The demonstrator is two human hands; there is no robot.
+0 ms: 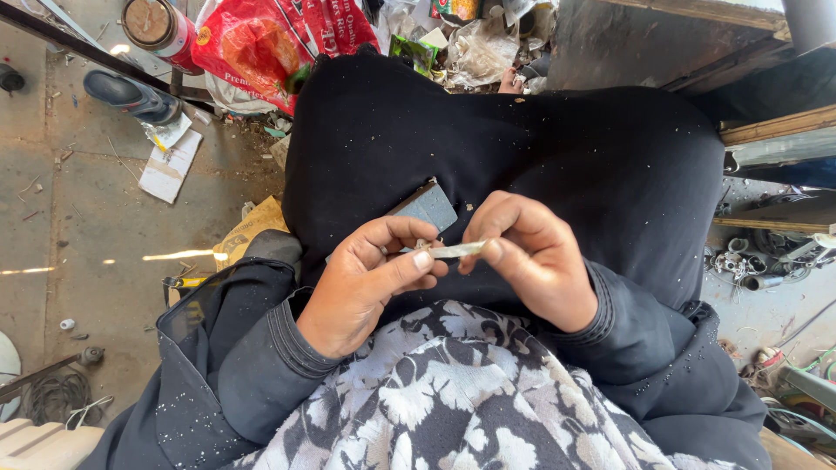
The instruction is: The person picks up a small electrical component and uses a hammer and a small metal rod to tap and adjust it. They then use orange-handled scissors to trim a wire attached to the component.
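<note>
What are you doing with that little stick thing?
A person sits with black cloth over the lap and holds a thin pale strip between both hands. The left hand pinches one end with thumb and fingers; the right hand pinches the other end. A small grey block lies on the lap just behind the hands. Red bags, papers and metal scraps lie around on the floor.
</note>
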